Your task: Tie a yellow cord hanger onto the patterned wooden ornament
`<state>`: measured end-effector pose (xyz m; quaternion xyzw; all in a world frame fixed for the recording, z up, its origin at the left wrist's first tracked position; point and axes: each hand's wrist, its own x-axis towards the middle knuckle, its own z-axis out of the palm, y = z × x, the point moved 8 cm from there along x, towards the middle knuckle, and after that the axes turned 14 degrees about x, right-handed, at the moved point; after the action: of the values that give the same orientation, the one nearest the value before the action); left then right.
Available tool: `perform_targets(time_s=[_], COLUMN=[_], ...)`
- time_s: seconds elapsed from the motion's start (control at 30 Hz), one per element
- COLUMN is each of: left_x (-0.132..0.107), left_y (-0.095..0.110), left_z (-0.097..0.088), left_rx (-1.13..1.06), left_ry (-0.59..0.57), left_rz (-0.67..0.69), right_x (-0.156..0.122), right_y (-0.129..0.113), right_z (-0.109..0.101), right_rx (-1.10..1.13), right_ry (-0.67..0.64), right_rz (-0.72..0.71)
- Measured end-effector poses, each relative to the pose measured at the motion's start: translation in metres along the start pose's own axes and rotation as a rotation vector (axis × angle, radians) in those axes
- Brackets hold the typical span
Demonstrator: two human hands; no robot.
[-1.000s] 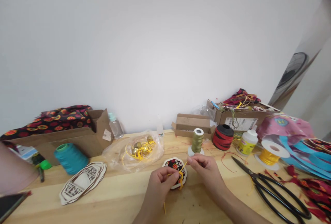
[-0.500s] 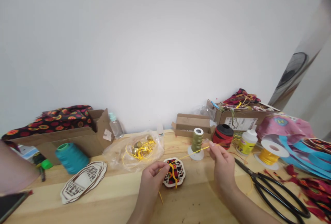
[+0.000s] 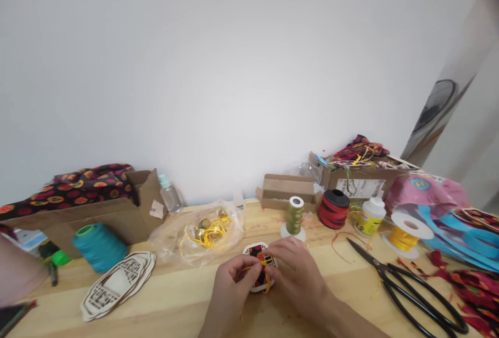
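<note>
A small wooden lattice piece with red-and-black patterned fabric (image 3: pixel 258 250) lies on the wooden table (image 3: pixel 175 301) in front of me. A yellow cord (image 3: pixel 267 282) runs across it. My left hand (image 3: pixel 233 286) pinches the cord at the piece's left edge, fingers closed. My right hand (image 3: pixel 295 270) rests over the piece's right side, its fingertips pinched together on the same cord beside the left hand.
A plastic bag of gold bells and yellow cord (image 3: pixel 206 230), a teal thread cone (image 3: pixel 98 247) and stacked wooden cutouts (image 3: pixel 117 283) lie to the left. An olive spool (image 3: pixel 294 216), red-black spool (image 3: pixel 333 208), glue bottle (image 3: pixel 369 216), yellow spool (image 3: pixel 407 234) and black scissors (image 3: pixel 409 288) are to the right.
My right hand, which had drawn the yellow cord out to the right, has come back down onto the piece beside my left hand. The view has shifted slightly.
</note>
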<state>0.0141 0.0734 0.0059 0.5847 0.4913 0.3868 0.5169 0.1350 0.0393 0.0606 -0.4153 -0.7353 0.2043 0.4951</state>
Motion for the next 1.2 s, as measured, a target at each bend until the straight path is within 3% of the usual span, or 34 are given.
perform_targets(time_s=[0.2,0.43,0.6,0.77,1.2], left_x=[0.001,-0.002,-0.005,-0.006,-0.004], left_y=[-0.002,0.002,0.0,0.001,-0.003], left_z=[0.003,0.003,0.012,0.014,0.01], left_rx=[0.053,0.079,0.096,0.053,0.117], left_ry=[-0.029,-0.009,-0.112,-0.146,-0.062], left_rz=[-0.016,-0.013,-0.026,-0.023,-0.026], right_x=[0.0,0.001,0.0,-0.002,-0.001], right_y=[0.014,0.007,0.003,0.006,-0.002], right_z=[-0.007,-0.008,-0.007,-0.005,-0.007], right_rx=[-0.001,0.02,0.033,0.018,-0.093], right_ry=[0.036,0.072,0.064,0.063,0.093], right_rz=[0.083,0.066,0.029,0.055,-0.076])
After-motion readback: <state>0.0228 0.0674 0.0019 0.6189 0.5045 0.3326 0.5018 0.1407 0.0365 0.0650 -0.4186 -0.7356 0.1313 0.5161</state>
